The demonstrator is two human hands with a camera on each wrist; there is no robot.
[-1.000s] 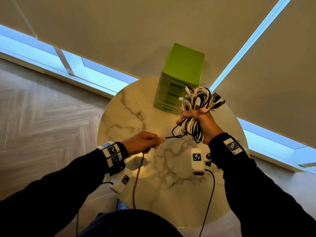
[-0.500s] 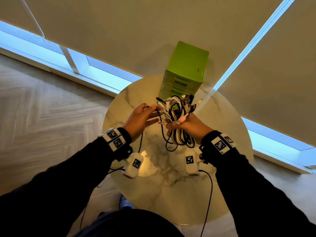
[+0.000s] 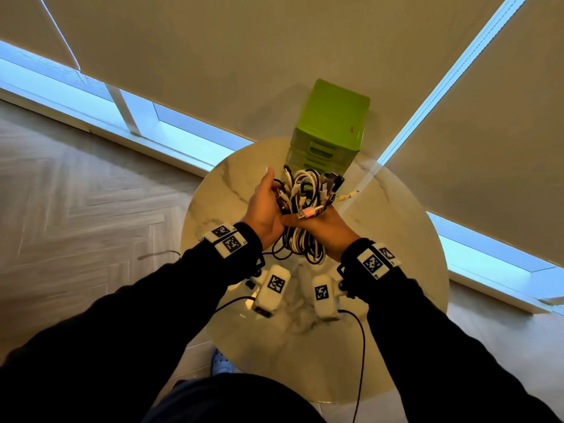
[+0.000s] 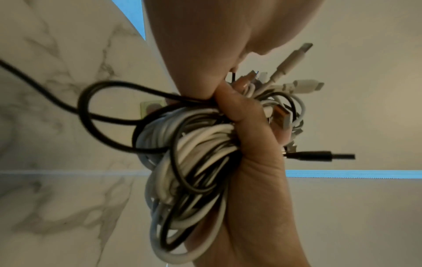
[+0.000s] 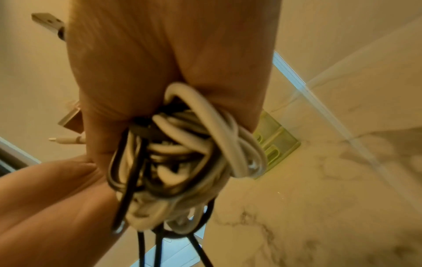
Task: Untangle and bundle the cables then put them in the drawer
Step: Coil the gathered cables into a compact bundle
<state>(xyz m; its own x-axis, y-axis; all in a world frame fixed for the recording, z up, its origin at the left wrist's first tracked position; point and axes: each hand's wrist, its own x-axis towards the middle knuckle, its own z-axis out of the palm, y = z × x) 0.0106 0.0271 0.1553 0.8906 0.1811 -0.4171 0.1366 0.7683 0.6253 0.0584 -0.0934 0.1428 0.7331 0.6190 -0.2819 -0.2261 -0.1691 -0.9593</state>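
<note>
A thick bundle of white and black cables (image 3: 305, 190) hangs above the round marble table (image 3: 396, 270), just in front of the green drawer unit (image 3: 332, 123). My right hand (image 3: 323, 230) grips the bundle (image 5: 194, 144) round its middle, with plugs sticking out above the fist. My left hand (image 3: 265, 206) lies against the bundle's left side, fingers pointing up. It holds a loose black cable (image 4: 91, 108) against the bundle (image 4: 194, 144) beside the right thumb. That cable loops out below both hands. The drawers all look closed.
The drawer unit stands at the table's far edge, against beige blinds with window strips below. Wooden floor lies to the left. Black cords (image 3: 361, 346) from the wrist cameras hang over the table's near edge. A shoe (image 3: 221, 364) shows under the near rim.
My left hand carried the black cable from the near left up to the bundle and now lies against it. The right hand brought the bundle lower and toward the middle.
</note>
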